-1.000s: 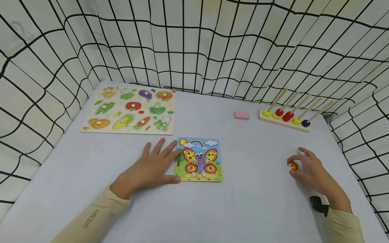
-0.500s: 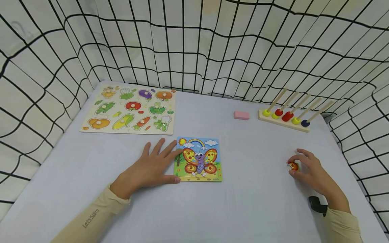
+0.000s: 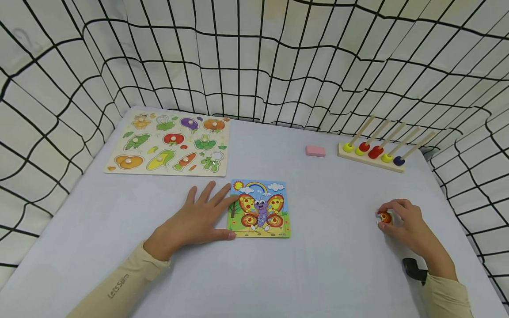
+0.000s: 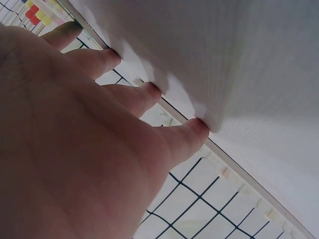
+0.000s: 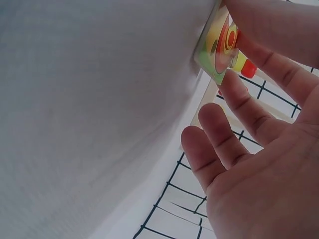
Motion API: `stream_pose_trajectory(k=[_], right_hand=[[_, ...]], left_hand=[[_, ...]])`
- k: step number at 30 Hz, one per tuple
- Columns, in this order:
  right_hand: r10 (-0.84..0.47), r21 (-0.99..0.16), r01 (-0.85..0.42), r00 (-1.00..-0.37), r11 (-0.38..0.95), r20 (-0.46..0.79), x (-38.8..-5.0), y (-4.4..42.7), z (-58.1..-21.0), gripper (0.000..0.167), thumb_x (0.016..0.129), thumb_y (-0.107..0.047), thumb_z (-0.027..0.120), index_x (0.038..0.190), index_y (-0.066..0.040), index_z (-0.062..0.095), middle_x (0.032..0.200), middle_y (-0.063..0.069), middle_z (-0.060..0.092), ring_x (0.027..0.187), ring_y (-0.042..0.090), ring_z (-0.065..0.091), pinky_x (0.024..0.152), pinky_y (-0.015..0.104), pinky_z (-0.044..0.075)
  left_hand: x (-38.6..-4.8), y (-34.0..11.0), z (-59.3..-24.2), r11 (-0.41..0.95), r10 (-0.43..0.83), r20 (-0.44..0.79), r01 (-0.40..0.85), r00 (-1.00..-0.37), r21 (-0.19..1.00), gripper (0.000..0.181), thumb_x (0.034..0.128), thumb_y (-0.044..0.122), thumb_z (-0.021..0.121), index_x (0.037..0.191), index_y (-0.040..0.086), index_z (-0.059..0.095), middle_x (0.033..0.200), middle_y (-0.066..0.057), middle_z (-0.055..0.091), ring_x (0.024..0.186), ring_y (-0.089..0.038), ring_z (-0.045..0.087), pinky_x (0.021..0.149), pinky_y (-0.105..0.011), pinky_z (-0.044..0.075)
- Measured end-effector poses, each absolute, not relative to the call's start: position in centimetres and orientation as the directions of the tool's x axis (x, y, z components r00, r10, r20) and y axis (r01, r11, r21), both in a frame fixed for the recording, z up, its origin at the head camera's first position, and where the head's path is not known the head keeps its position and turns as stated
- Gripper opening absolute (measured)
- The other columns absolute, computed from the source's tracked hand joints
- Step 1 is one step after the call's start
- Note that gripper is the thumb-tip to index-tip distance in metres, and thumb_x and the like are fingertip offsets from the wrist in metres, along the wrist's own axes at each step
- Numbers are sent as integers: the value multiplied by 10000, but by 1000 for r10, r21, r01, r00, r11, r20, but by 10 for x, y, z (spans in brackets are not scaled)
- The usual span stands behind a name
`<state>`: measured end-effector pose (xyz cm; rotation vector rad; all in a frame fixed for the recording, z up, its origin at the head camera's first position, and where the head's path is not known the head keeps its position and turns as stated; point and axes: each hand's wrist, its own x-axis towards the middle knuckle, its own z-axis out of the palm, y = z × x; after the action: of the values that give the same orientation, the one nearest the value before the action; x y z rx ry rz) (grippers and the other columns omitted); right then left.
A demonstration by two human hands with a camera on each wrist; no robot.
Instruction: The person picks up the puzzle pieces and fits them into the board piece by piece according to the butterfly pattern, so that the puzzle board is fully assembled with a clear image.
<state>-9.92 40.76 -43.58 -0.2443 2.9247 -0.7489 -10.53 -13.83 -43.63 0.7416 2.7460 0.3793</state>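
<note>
The square butterfly picture board (image 3: 260,210) lies flat at the middle of the table. My left hand (image 3: 195,223) is spread on the table, with the index fingertip and thumb at the board's left edge. In the left wrist view the fingers of my left hand (image 4: 94,134) are extended toward the tabletop. Over at the right, my right hand (image 3: 409,227) pinches a small flat puzzle piece (image 3: 385,217) between thumb and fingers. The right wrist view shows the piece (image 5: 222,42) on edge, with a red and yellow swirl and a green corner, beside the right hand (image 5: 264,129).
A vegetable peg puzzle board (image 3: 167,141) lies at the back left. A pink block (image 3: 315,151) and a wooden bead stacker (image 3: 370,158) with coloured beads stand at the back right. Black netting (image 3: 254,66) borders the white table (image 3: 254,274) behind and at the sides.
My right hand has shifted very slightly left, and its raised fingers have come down closer to the puzzle piece. The left hand and the butterfly board stay in place.
</note>
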Motion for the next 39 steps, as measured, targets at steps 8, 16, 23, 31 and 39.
stream_pose_trajectory(k=[8,16,23,31,39], right_hand=[[-187,-479,-141,-981,867,-51,-98,405,-436,336,951,-83,817,1246,-13,672,1303,267,554,1209,484,436,884,595,466],[-189,-448,-177,-982,876,19,-98,405,-437,302,934,-69,835,1205,-26,709,1193,169,629,1053,297,548,793,257,467],[-142,-459,-139,-989,878,27,-96,400,-434,291,914,11,819,1185,-6,715,1177,182,631,968,291,614,725,146,478],[-128,-473,-137,-990,870,52,-96,397,-432,357,929,21,799,1267,7,684,1178,191,652,986,314,616,726,115,457],[-84,-477,-125,-991,870,107,-95,398,-429,379,965,8,759,1330,20,662,1119,169,677,944,107,583,725,64,443]], left_hand=[[-105,-139,-436,834,520,-191,447,-832,323,988,897,658,771,1673,178,394,1768,-151,210,1597,-515,102,1178,-810,89],[-104,-139,-436,837,515,-191,443,-835,321,986,894,654,777,1670,177,400,1766,-151,217,1596,-515,110,1177,-810,96],[-103,-140,-437,834,518,-179,448,-836,321,980,895,660,773,1666,178,407,1763,-150,227,1593,-516,121,1172,-815,109],[-103,-140,-436,833,520,-180,448,-835,325,979,898,658,770,1667,176,404,1764,-154,222,1593,-518,119,1171,-817,105],[-103,-140,-434,829,525,-174,455,-833,325,973,905,651,769,1666,164,406,1763,-159,220,1594,-519,115,1173,-815,105]])
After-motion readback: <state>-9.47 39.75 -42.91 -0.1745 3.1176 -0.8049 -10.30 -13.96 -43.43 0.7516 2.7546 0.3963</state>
